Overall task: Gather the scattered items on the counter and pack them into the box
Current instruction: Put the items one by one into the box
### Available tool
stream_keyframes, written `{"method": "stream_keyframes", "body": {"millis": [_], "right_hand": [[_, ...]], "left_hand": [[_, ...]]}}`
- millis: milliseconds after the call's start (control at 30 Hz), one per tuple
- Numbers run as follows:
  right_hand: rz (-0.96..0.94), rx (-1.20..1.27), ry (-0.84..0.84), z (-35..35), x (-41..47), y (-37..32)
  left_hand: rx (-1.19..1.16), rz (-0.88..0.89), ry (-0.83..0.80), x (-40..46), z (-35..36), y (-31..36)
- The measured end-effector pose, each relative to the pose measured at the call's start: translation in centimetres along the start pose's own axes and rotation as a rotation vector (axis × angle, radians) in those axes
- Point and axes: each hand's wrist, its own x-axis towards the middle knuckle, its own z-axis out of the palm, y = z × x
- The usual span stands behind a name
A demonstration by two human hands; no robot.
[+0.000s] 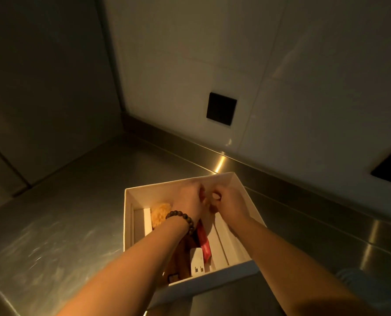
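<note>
The table is shiny grey metal, smooth, with faint scratches, and it fills the left and lower part of the frame. In the lower middle sits the box, a white square of stiff card with thin straight walls and its top open.

Inside it, at the left, stands a white card strip, and next to it lies a fluffy yellow thing (soft and crumbly looking, but I cannot tell what it is). A red packet lies with its long side running from the near wall toward the far wall, and a white flat card lies near the front wall.

The left hand wears a bracelet of round dark beads on the wrist. It reaches over the far part of the box, fingers curled. The right hand comes in just beside it, fingers curled too. Both seem to pinch one small brown thing between them, right above the inside of the box, so it only has to go down. Both hands are equally near.

At the right, dark square plates sit on the pale tiled wall.
</note>
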Motion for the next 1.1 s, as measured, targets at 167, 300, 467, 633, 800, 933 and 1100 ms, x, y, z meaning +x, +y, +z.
{"method": "stream_keyframes", "body": {"millis": [167, 300, 467, 633, 800, 933, 1100], "right_hand": [[0.003, -0.081, 0.051, 0.0, 1.2, 0.3], [0.037, -0.085, 0.097, -0.1, 1.5, 0.3], [0.042, -0.059, 0.104, -0.2, 1.1, 0.6], [0.059, -0.006, 0.095, -0.5, 0.9, 0.5], [0.103, 0.004, 0.008, -0.6, 1.0, 0.1], [0.101, 0.03, 0.05, -0.6, 1.0, 0.2], [0.135, -0.115, 0.089, -0.6, 0.8, 0.3]], "left_hand": [[-0.015, 0.047, -0.004, 0.6, 1.9, 0.0], [-0.053, 0.049, -0.013, 0.7, 2.6, -0.2], [0.059, 0.042, -0.063, 0.2, 3.6, -1.0], [0.022, 0.03, -0.039, 0.0, 4.1, -1.0], [-0.053, 0.021, -0.009, 0.2, 3.9, -0.7], [-0.028, 0.03, 0.026, 0.2, 3.9, -1.1], [-0.033, -0.008, 0.009, 0.1, 4.1, -1.5]]}}
